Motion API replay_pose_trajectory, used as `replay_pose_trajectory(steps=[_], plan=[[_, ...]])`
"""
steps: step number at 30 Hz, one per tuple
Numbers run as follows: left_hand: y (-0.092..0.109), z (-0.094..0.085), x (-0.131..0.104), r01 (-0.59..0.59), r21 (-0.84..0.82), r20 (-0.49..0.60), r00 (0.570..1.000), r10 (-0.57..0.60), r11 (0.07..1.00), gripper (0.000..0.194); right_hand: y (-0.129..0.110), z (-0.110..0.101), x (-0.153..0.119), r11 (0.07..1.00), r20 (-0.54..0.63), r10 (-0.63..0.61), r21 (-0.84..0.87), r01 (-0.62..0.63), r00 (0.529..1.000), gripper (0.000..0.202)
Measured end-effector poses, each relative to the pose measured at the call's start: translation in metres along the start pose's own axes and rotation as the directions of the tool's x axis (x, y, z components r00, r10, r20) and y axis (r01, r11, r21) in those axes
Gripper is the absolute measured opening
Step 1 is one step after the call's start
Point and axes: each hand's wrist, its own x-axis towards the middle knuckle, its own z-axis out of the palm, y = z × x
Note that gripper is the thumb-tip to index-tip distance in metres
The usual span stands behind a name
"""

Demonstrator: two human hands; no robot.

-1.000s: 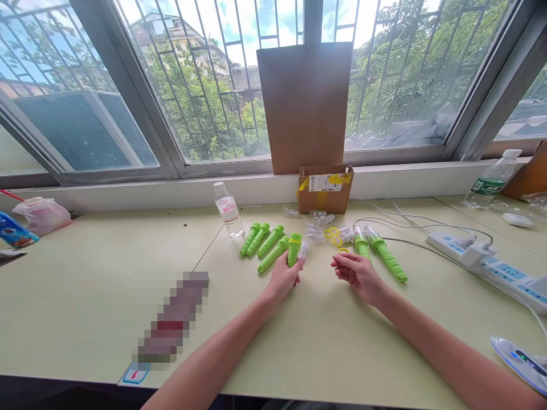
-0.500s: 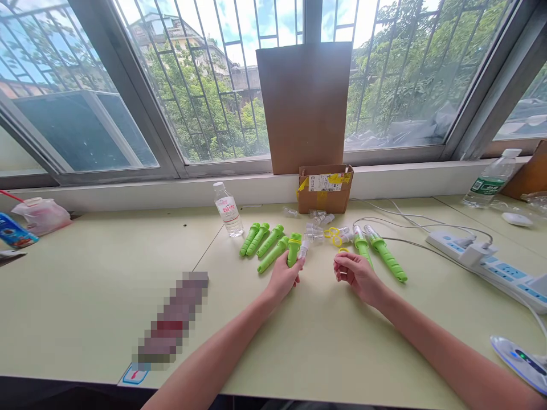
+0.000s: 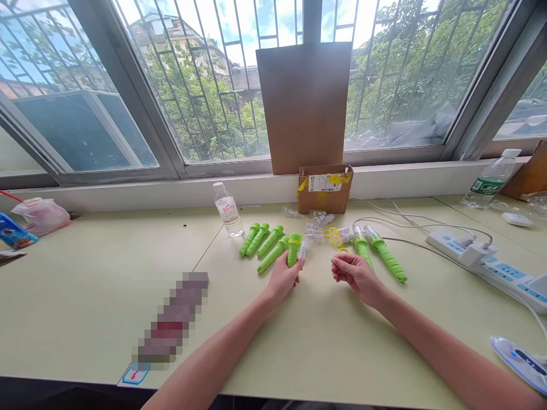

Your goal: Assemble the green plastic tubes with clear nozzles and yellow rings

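Note:
My left hand (image 3: 285,279) is closed around a ribbed green plastic handle (image 3: 294,249), held upright with yellow at its threaded top. A clear cap (image 3: 303,248) shows just beside the handle, near my left thumb; whether the hand touches it I cannot tell. To the right, my right hand (image 3: 351,272) has its fingertips pinched together, and what they hold, if anything, is too small to make out. Just behind those fingers lies a yellow ring (image 3: 343,250). Several green handles (image 3: 273,255) lie to the left. Two handles with clear tops (image 3: 387,253) lie beyond my right hand.
Clear plastic pieces (image 3: 315,232) and yellow rings (image 3: 332,232) lie before a small cardboard box (image 3: 325,196). A water bottle (image 3: 228,210) stands left of it. At right are a power strip (image 3: 491,262) with cables and another bottle (image 3: 491,179). A blurred-out object (image 3: 173,319) lies front left.
My right hand has shifted very slightly left, its fingertips still pinched. The left hand and the green handle have stayed in place.

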Motion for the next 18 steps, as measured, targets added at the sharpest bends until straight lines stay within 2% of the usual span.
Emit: replay_pose_trajectory(steps=[9,18], plan=[[0.0010,0.0004,-0.0001,0.004,-0.006,-0.003,1.000,-0.004,1.000,0.032,-0.0014,0.0025,-0.0004,1.000,-0.017,0.014,-0.016,-0.014,1.000,0.024],[-0.0008,0.0005,-0.0003,-0.010,-0.008,-0.006,1.000,0.010,1.000,0.032,0.0031,0.0011,0.0017,1.000,-0.012,-0.022,-0.020,0.022,1.000,0.022]])
